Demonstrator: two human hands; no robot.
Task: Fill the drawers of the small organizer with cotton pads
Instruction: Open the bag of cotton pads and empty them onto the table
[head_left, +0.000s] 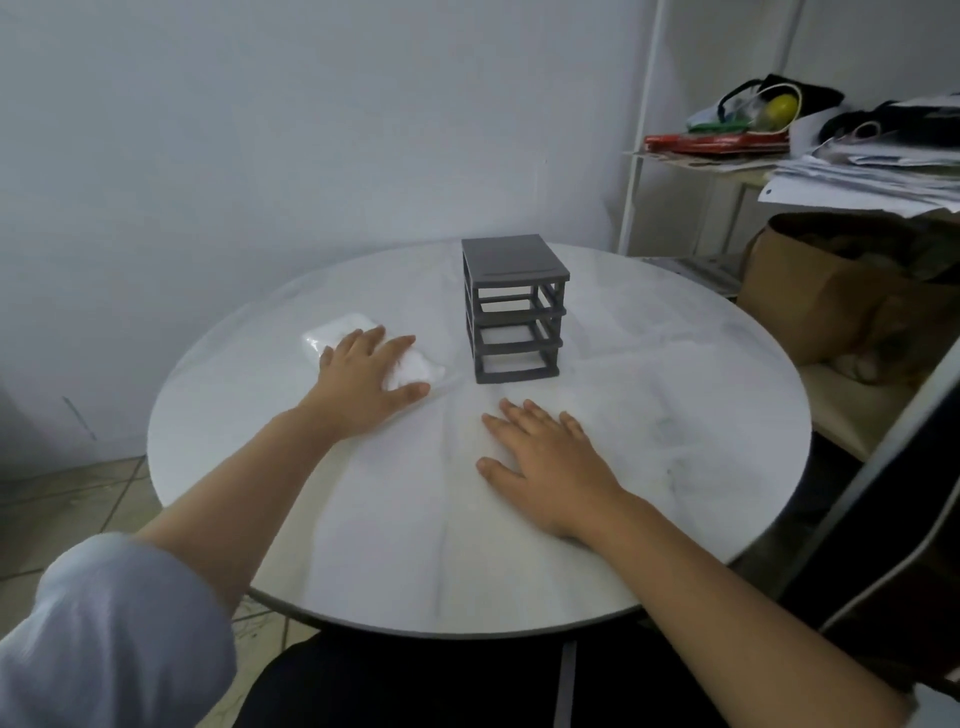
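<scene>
Closest to me at the bottom of the view I see dark trousers (415, 686) under the table edge, and a pale blue sleeve (104, 623) pushed up on the left arm. Both forearms reach forward over a round white table (675, 415) with faint grey veining.

The right hand (545, 462) lies palm down on the bare tabletop, fingers straight and spread, gripping nothing. It sits a little in front of the organizer and is not touching it.

Further out and to the left, the left hand (366, 382) is also flat and relaxed. Its palm and fingers rest on top of a bag of cotton pads (337, 332), with the thumb stretched out along the near edge of the bag. The fingers are not curled round it. The bag is white and lies flat on the table, left of the organizer and apart from it. I cannot tell whether the bag is sealed.

The organizer (514, 306) stands upright past both hands, around the middle of the table. It is a small dark grey frame with a solid top and three stacked levels, and I can see through the front openings to the bars behind.

Behind the table is a plain pale wall (260, 130). To the far right a white shelf (727, 166) carries loose papers (872, 176) and bags, with a brown box (810, 291) below it.
</scene>
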